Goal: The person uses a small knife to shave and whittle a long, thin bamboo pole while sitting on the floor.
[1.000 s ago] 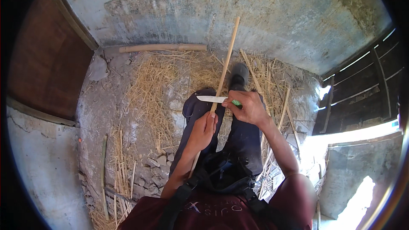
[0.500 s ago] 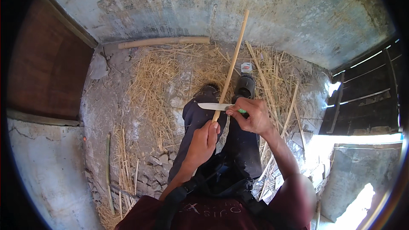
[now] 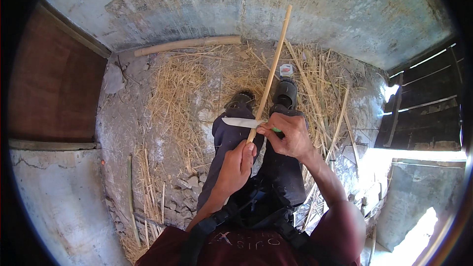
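Observation:
My left hand is closed around the near end of a long, pale bamboo strip, its thumb laid along the top. The strip slants up and away from my lap toward the far wall. In my right hand is a knife with a green handle, mostly covered by the fingers. Its blade points left and lies across the strip just beyond my left hand. My right thumb sits close to the strip beside the blade.
Shavings litter the floor around my shoes. A thick bamboo pole lies along the far wall. Split strips lie to the right, near a small white box. A green stick and rubble are at left.
The strip's far end has shifted slightly up and to the right. The knife still crosses the strip at nearly the same spot, and both hands keep their hold.

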Demonstrator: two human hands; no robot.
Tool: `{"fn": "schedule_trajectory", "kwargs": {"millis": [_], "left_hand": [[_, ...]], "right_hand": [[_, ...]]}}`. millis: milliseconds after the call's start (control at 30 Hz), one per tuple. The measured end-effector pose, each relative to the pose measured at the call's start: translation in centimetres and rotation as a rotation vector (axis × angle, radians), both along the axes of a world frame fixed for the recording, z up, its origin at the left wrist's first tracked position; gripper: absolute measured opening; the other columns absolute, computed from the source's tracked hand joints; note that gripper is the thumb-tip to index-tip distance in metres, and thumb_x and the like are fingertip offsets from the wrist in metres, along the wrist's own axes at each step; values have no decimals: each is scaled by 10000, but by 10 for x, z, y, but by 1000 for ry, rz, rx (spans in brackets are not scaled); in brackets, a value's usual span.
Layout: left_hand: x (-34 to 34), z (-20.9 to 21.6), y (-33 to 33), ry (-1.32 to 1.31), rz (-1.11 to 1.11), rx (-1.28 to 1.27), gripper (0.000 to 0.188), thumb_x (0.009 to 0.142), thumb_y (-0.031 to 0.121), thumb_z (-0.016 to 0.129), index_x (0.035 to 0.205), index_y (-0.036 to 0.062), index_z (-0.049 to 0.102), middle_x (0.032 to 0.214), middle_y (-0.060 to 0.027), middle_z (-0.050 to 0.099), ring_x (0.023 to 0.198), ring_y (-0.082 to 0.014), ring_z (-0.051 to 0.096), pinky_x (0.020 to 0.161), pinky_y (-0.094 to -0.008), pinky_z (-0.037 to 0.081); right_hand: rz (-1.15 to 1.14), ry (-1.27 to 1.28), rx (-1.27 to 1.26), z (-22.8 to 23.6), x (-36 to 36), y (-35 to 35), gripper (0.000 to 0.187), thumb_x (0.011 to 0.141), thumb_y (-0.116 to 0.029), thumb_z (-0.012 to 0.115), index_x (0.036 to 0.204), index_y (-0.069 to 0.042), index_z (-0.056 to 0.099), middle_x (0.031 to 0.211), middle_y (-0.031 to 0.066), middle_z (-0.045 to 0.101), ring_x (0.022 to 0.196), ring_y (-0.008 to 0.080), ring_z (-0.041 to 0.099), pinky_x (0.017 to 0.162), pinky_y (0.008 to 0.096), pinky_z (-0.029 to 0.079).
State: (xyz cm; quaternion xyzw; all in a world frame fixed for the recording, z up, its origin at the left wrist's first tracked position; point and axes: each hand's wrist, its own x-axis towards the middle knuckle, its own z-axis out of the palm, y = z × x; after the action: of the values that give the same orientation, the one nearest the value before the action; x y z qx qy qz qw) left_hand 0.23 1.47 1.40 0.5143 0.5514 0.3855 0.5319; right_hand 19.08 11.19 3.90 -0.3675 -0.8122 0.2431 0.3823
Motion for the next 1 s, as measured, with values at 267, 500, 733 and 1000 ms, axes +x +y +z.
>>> {"fn": "schedule_trajectory", "kwargs": {"millis": [267, 500, 733, 1000], "left_hand": [[3, -5, -7, 16, -5, 22, 327, 1173, 229, 445, 953, 13, 554, 622, -73, 491, 519, -164, 509, 534, -361, 417], [3, -4, -7, -3, -34, -3, 351, 1184, 250, 431, 942, 29, 555, 648, -4, 469, 584, -86, 454, 551, -291, 391], [8, -1, -11, 69, -2, 64, 355, 1183, 258, 433, 944, 25, 555, 632, -10, 460, 561, -93, 443, 535, -304, 378], [7, -1, -9, 98, 7, 45, 382, 1186, 287, 423, 940, 26, 555, 624, -20, 458, 555, -97, 445, 534, -314, 386]], "right_hand": [[-275, 30, -24, -6, 10, 6, 156, 888, -92, 841, 880, -35, 696, 819, 114, 750, 660, 309, 730, 555, 394, 536], [-135, 66, -85, -12, 22, 18, 171, 905, -118, 841, 877, -34, 694, 801, 129, 755, 675, 301, 735, 595, 402, 534], [-222, 68, -39, -12, 35, 56, 127, 926, -88, 807, 898, -26, 700, 749, 127, 685, 647, 268, 660, 623, 380, 500], [-235, 92, 12, -19, 49, 114, 217, 990, -104, 780, 889, 6, 622, 719, 54, 569, 690, 102, 508, 648, 324, 437]]}}
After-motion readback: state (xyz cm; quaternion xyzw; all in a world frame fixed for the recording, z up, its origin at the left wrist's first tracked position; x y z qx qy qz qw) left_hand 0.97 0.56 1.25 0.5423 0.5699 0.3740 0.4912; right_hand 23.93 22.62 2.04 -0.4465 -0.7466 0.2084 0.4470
